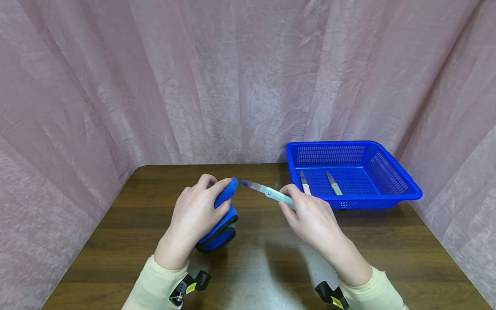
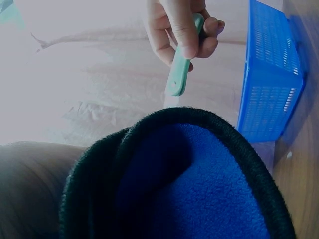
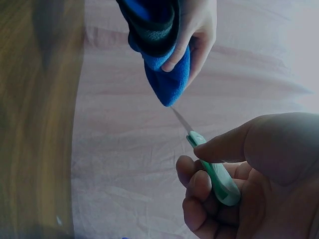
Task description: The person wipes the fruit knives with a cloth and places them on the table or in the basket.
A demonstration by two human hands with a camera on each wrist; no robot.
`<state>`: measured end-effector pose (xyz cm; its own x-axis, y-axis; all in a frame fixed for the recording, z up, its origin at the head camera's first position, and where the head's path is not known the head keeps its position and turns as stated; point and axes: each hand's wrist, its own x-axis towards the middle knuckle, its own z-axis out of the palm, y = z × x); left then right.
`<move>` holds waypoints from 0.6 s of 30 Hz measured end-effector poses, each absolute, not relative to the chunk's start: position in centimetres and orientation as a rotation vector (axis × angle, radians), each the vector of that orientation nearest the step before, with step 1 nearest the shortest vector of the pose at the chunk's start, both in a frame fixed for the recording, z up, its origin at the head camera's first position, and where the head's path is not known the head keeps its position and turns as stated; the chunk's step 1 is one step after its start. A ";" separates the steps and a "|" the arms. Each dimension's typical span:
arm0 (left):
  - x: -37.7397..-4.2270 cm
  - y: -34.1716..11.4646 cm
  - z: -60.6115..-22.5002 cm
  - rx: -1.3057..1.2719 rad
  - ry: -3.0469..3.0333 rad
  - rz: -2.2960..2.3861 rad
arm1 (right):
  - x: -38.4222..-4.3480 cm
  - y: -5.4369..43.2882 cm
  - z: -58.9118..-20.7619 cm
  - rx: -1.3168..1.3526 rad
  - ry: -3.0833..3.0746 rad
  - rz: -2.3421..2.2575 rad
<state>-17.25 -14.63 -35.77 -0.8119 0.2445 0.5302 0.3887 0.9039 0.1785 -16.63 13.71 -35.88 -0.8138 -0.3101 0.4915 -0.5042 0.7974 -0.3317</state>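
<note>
A small folding knife with a mint-green handle [image 1: 278,196] is held in my right hand [image 1: 314,217], thumb and fingers curled round the handle. Its blade [image 1: 253,185] points left toward a folded blue cloth with black edging [image 1: 218,234]. My left hand [image 1: 197,211] grips that cloth, a bunched part standing up between thumb and fingers. In the right wrist view the blade tip is very near or touching the cloth's end [image 3: 169,92]; I cannot tell which. The cloth [image 2: 214,169] fills much of the left wrist view and hides most of the blade there.
A blue plastic basket [image 1: 399,189] stands at the back right of the wooden table [image 1: 248,258]. Inside it lie a white-handled knife [image 1: 305,187] and a green-handled knife [image 1: 335,187]. Pink curtains [image 1: 232,86] hang behind and beside the table.
</note>
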 end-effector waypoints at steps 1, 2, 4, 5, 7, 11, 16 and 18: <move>-17.2 -14.6 -35.8 -0.457 -2.554 -0.381 | -16.6 13.7 -35.9 0.613 -2.568 0.636; -17.2 -14.6 -35.7 -0.458 -2.554 -0.380 | -16.6 13.7 -35.9 0.615 -2.569 0.635; -17.2 -14.6 -35.7 -0.459 -2.552 -0.378 | -16.6 13.7 -35.9 0.619 -2.569 0.631; -17.2 -14.6 -35.7 -0.461 -2.551 -0.378 | -16.7 13.7 -35.9 0.621 -2.570 0.631; -17.1 -14.6 -35.7 -0.463 -2.548 -0.379 | -16.6 13.7 -35.9 0.621 -2.573 0.630; -17.1 -14.6 -35.7 -0.467 -2.543 -0.381 | -16.6 13.7 -35.9 0.618 -2.580 0.628; -17.0 -14.6 -35.6 -0.469 -2.544 -0.380 | -16.6 13.7 -35.9 0.619 -2.570 0.624; -17.0 -14.6 -35.5 -0.469 -2.543 -0.381 | -16.6 13.7 -35.9 0.617 -2.565 0.618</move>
<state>-17.02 -14.64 -35.51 -0.8037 0.2523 0.5390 0.3991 0.9003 0.1737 -16.63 13.68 -35.91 -0.8092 -0.3160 0.4954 -0.5070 0.8017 -0.3167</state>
